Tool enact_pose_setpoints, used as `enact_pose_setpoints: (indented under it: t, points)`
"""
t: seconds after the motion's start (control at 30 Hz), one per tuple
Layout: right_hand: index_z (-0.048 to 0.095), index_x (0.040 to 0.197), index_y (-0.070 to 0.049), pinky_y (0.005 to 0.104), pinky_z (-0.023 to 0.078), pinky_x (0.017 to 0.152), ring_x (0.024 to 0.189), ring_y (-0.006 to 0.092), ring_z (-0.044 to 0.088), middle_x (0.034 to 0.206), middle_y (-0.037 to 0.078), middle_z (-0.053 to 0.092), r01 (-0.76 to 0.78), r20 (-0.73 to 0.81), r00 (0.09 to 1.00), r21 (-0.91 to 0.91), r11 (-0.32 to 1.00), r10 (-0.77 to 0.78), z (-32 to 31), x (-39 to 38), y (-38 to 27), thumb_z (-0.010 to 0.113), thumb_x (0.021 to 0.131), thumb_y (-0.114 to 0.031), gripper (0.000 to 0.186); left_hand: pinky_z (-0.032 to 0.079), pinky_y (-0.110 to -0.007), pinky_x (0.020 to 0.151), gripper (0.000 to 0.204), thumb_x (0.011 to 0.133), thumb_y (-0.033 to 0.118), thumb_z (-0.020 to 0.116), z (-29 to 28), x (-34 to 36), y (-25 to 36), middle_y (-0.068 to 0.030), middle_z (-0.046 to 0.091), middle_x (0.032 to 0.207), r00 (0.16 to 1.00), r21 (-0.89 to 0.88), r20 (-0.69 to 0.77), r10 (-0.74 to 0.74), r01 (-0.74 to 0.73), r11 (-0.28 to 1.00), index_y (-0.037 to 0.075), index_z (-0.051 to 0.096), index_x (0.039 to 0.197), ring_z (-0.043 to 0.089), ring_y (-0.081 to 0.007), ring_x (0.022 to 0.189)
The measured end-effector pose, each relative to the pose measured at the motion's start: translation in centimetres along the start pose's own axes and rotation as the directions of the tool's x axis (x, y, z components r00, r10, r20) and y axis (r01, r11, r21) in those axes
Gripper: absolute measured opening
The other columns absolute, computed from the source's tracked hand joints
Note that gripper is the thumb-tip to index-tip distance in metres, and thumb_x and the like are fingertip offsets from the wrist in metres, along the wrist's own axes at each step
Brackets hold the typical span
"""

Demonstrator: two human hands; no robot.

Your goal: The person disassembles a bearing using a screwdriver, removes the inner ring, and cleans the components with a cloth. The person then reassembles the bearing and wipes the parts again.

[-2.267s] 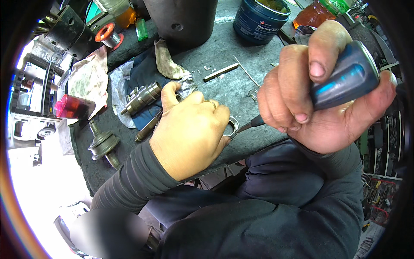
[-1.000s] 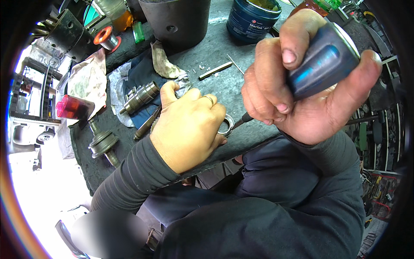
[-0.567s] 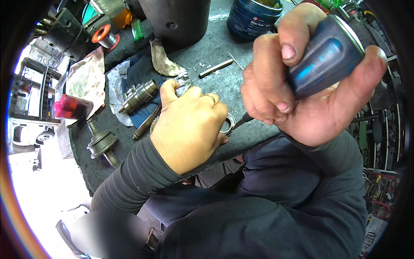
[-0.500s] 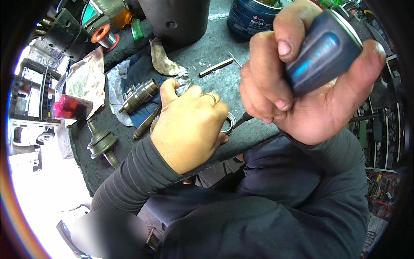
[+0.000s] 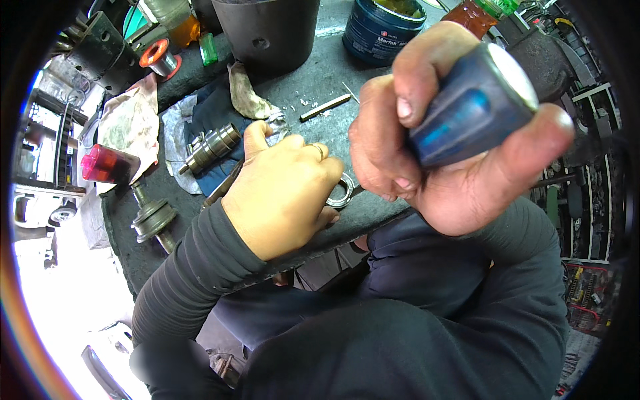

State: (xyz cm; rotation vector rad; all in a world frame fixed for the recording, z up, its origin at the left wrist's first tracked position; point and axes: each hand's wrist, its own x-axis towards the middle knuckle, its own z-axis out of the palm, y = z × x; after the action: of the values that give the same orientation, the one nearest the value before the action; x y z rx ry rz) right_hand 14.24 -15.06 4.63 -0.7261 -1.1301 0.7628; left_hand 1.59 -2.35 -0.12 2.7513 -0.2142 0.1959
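Observation:
My right hand [image 5: 460, 203] is wrapped around the thick blue handle of a screwdriver [image 5: 460, 113]. The handle rises toward the upper right, and most of the shank is hidden behind the fingers. Its lower end points toward a shiny metal ring [image 5: 343, 192] on the dark bench [image 5: 393, 213]. My left hand [image 5: 287, 190] is closed, palm down, beside this ring, with its thumb and fingers touching the near side. What else lies under the left palm is hidden. A machined metal cylinder [image 5: 212, 148] lies on dark blue cloth [image 5: 217, 110] left of that hand.
A stepped metal shaft [image 5: 155, 217] lies at the bench's left. Behind stand a dark bucket-like container [image 5: 267, 37], a blue tub of grease [image 5: 383, 33] and a wire spool [image 5: 160, 57]. A small bar [image 5: 325, 107], a red plastic piece [image 5: 110, 165] and a stained cloth [image 5: 133, 117] lie around.
My right hand and the screwdriver have shifted left and slightly down in view. The whole scene has moved slightly left, and more of the metal ring shows.

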Motion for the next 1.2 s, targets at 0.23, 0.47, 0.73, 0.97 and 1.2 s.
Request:
enact_pose_setpoints:
  t: [0.23,0.47,0.73,0.97,1.2]
  points:
    - [0.042,0.101,-0.010,0.0251,0.033,0.036,0.039,0.0097,0.034,0.056,0.003,0.041,0.136,0.089,0.986,0.079,0.988,-0.143,-0.1,1.3,0.5,0.025,0.084,-0.082,0.077,0.028,-0.052,0.094,0.046,0.066,0.021,0.080,-0.4,0.2,-0.1,-0.0041,0.065,0.105,0.985,0.093,0.160,-0.069,0.054,0.994,0.015,0.064,0.108,0.057,-0.0258,0.104]
    - [0.041,0.104,-0.011,0.0265,0.034,0.040,0.043,0.0110,0.037,0.059,0.002,0.041,-0.038,0.101,0.995,0.132,0.990,0.025,-0.7,0.9,0.1,0.027,0.085,-0.081,0.074,0.030,-0.054,0.092,0.044,0.067,0.026,0.079,0.1,0.0,0.7,-0.0045,0.063,0.100,0.991,0.112,0.090,-0.100,0.089,0.990,0.016,0.065,0.107,0.056,-0.0260,0.101]
    - [0.040,0.103,-0.011,0.0267,0.033,0.040,0.041,0.0110,0.036,0.058,0.003,0.041,-0.058,0.145,0.989,0.148,0.987,0.036,-0.9,1.1,0.2,0.026,0.084,-0.082,0.076,0.029,-0.056,0.094,0.028,0.070,0.026,0.077,0.5,-0.2,0.5,-0.0040,0.064,0.091,0.998,0.063,-0.013,-0.059,0.059,0.996,0.012,0.066,0.092,0.057,-0.0237,0.095]
    - [0.040,0.102,-0.010,0.0262,0.033,0.039,0.040,0.0107,0.036,0.057,0.003,0.041,0.031,0.157,0.986,0.151,0.988,-0.055,-1.1,1.2,0.7,0.027,0.083,-0.083,0.077,0.029,-0.057,0.095,0.024,0.070,0.026,0.075,0.9,-0.2,0.4,-0.0037,0.064,0.084,0.996,0.041,-0.088,-0.027,0.030,0.999,0.009,0.066,0.084,0.059,-0.0228,0.090]
    - [0.040,0.100,-0.007,0.0247,0.033,0.037,0.039,0.0100,0.036,0.055,0.004,0.042,0.057,0.127,0.989,0.125,0.990,-0.073,-0.6,1.2,1.0,0.029,0.082,-0.084,0.079,0.029,-0.056,0.095,0.024,0.069,0.026,0.076,0.8,-0.3,0.5,-0.0035,0.063,0.083,0.995,0.056,-0.097,-0.036,0.042,0.998,0.010,0.066,0.084,0.058,-0.0223,0.090]
